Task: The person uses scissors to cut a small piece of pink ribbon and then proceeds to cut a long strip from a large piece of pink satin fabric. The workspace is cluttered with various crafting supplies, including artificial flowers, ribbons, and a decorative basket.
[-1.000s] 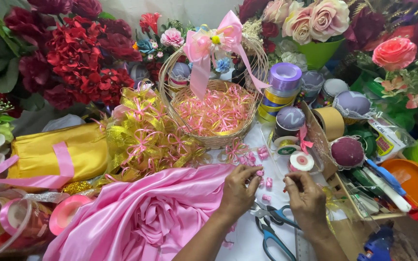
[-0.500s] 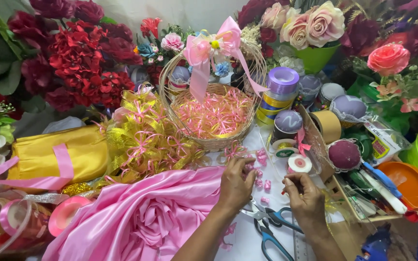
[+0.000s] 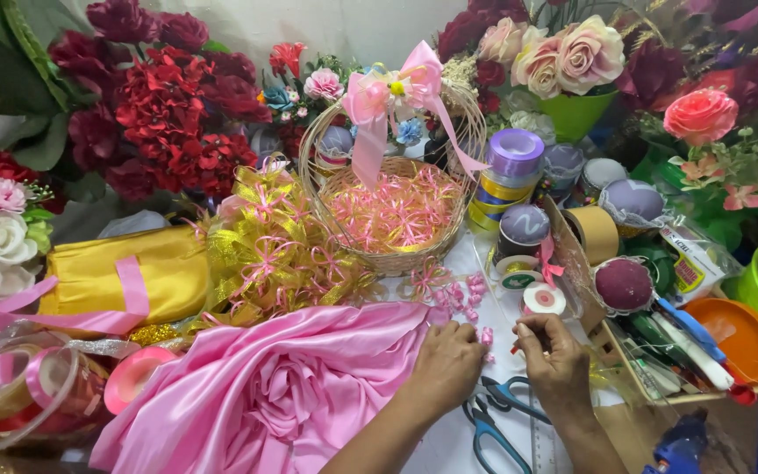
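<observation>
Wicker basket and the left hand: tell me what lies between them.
Head view: small pink ribbon bows lie scattered on the white tabletop between the wicker basket and the left hand.

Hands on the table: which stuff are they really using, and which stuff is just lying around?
In use:
left hand pressing the pink satin cloth
right hand pinching a small pink ribbon piece

Lying about:
scissors
wicker basket of pink ribbon bows
ribbon rolls
artificial flowers
orange bowl

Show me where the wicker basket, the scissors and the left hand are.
wicker basket [image 3: 396, 261]: head view, front rim.
scissors [image 3: 488, 427]: head view, blue handle.
left hand [image 3: 449, 364]: head view, back of hand.
</observation>
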